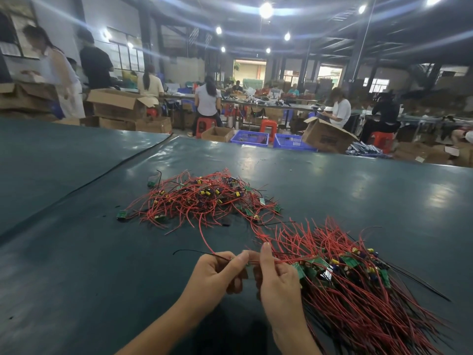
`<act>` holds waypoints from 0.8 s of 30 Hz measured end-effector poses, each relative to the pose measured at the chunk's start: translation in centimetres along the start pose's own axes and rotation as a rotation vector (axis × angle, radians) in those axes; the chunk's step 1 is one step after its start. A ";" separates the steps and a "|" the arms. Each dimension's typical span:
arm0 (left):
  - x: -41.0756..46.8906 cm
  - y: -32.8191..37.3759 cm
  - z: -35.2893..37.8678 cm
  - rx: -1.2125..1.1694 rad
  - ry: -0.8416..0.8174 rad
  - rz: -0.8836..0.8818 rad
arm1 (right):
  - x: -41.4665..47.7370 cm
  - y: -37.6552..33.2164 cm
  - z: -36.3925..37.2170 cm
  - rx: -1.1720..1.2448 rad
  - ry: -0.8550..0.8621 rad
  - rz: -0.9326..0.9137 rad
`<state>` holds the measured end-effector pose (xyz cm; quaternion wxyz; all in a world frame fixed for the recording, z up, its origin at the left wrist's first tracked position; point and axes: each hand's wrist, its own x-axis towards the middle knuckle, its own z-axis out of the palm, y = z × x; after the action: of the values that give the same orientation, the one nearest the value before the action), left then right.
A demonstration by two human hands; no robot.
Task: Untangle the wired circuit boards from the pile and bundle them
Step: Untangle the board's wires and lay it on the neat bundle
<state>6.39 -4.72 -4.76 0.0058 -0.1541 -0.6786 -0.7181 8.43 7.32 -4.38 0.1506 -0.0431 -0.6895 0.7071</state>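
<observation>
Lower centre: our left hand (215, 274) and right hand (279, 285), fingers (239, 258) curled, pinch one red wire (204, 239). Tangled pile (202, 198) mid-frame; bundle (358, 283) lower right.

Bare forearms (163, 326) — bare left hand (217, 271), right hand (279, 285)

Desk (76, 265) left open leftward, blocked ahead and rightward
Passage is barred by the tangled pile (202, 198) and the bundle (358, 290).
</observation>
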 end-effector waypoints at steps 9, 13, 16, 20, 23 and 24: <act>0.2 0.2 -0.1 0.000 0.109 0.045 | 1.5 -0.8 -2.6 0.326 0.227 0.124; 0.3 -0.2 -0.4 0.098 0.260 0.166 | 1.0 -0.4 -1.5 0.216 0.052 0.275; 0.2 -0.4 -0.6 0.271 0.263 0.382 | 0.2 -0.5 -0.6 0.132 -0.120 0.237; -0.5 -1.1 -0.4 0.463 0.060 0.411 | -0.3 -0.3 0.0 0.093 -0.217 -0.022; -0.6 -1.1 -0.8 0.801 0.050 0.620 | -0.2 -0.2 -0.1 0.079 -0.249 -0.034; -0.5 -1.0 -0.8 0.810 0.044 0.619 | -0.2 -0.3 -0.2 0.069 -0.255 -0.040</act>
<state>6.50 -5.58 -5.86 0.2919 -0.3181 -0.8248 -0.3650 8.70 7.43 -4.17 0.0769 0.0660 -0.6792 0.7269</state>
